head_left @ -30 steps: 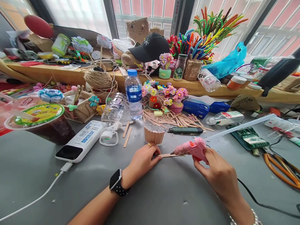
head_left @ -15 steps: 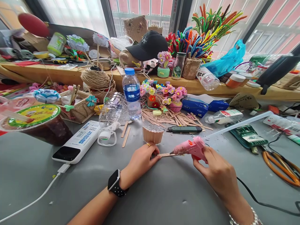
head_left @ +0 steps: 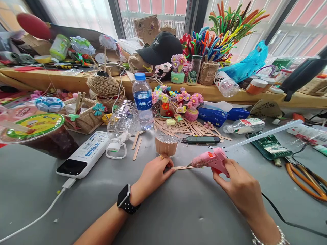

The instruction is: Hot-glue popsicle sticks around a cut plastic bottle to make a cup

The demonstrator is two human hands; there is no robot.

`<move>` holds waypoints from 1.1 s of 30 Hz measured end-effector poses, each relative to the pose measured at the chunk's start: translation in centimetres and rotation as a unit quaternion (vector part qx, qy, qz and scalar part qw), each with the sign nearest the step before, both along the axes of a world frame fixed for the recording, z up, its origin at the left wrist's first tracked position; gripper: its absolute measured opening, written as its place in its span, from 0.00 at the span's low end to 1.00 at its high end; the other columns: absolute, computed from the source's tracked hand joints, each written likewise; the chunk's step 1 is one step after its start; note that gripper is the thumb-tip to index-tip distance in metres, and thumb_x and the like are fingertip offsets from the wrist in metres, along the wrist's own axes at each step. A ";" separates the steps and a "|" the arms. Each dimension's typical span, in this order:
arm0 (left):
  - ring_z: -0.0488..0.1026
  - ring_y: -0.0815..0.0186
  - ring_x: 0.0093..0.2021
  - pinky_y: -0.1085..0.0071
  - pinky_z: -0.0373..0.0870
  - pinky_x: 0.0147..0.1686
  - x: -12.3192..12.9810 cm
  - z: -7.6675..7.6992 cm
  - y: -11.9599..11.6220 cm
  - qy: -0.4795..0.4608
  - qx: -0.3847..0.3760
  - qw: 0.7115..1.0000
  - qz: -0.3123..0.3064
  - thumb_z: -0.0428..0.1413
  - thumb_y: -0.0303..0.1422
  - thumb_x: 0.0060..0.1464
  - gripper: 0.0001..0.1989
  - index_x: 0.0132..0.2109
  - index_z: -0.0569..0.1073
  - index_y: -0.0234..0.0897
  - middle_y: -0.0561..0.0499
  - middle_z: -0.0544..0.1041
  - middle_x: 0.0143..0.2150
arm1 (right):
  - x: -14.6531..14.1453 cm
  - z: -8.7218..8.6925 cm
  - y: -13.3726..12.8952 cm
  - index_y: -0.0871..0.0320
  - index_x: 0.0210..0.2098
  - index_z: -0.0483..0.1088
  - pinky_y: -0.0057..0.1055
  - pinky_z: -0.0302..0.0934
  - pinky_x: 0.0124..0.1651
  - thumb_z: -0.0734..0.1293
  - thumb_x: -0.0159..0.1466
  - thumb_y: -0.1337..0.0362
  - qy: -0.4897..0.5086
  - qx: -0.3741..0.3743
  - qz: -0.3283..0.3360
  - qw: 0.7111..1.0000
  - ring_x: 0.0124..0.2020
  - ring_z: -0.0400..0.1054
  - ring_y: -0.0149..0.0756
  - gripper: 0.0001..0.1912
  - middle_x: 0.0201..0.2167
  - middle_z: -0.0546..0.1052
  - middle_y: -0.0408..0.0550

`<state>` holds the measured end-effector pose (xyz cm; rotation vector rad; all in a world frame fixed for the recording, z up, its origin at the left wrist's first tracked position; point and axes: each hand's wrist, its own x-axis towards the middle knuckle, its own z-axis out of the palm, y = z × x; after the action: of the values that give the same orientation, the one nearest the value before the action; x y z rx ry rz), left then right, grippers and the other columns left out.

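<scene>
Bright barred windows (head_left: 158, 7) behind a wood-toned ledge (head_left: 74, 81) and grey tabletop (head_left: 178, 211).

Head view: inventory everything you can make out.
Craft stick: at least one, tan, centre
Glue gun: one, pink, nozzle at craft stick
Slatted cup: one, tan, centre
Stick pile: many, tan, behind slatted cup
Loose sticks: at least two, tan, left of slatted cup
Water bottle: one, clear, behind loose sticks
Crochet flowers: many, multicoloured, behind stick pile
Drink cup: one, dark, far left
Corded device: one, white, beside drink cup
Scissors: one pair, orange-handled, right
Cap: one, black, on shelf
Pipe cleaners: many, multicoloured, on shelf
Plastic bag: one, blue, on shelf
The rest: too jumbled to count
Left hand: one, at craft stick's end
Right hand: one, grip on glue gun
</scene>
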<state>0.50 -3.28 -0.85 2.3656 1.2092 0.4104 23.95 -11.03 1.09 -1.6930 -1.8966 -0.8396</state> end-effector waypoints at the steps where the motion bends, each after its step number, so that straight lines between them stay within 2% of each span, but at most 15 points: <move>1: 0.69 0.66 0.33 0.72 0.63 0.31 0.0 0.0 0.0 0.000 0.000 1.000 -0.001 0.51 0.34 0.53 0.05 0.35 0.68 0.37 0.51 0.71 0.33 | 0.1 0.0 -0.1 0.63 0.34 0.68 0.24 0.53 0.25 0.60 0.59 0.63 0.002 -0.003 -0.003 1.000 0.23 0.66 0.28 0.10 0.25 0.74 0.44; 16: 0.68 0.66 0.33 0.72 0.63 0.31 0.0 -0.1 0.1 -0.006 -0.006 1.000 0.001 0.51 0.34 0.53 0.05 0.35 0.68 0.37 0.51 0.71 0.33 | 0.7 -0.2 -0.4 0.62 0.34 0.68 0.25 0.52 0.25 0.60 0.58 0.63 -0.003 -0.014 -0.019 1.000 0.24 0.67 0.28 0.09 0.27 0.74 0.44; 33: 0.69 0.66 0.33 0.73 0.64 0.30 0.0 -0.1 0.0 -0.003 0.005 1.000 -0.001 0.51 0.34 0.53 0.05 0.35 0.68 0.38 0.51 0.71 0.33 | 1.6 0.0 -0.5 0.61 0.32 0.68 0.24 0.51 0.25 0.60 0.58 0.61 -0.012 -0.010 -0.044 0.999 0.23 0.65 0.28 0.09 0.24 0.73 0.42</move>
<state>0.49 -3.26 -0.90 2.3731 1.2038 0.4230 25.56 -11.48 1.06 -1.7986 -1.8639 -0.8807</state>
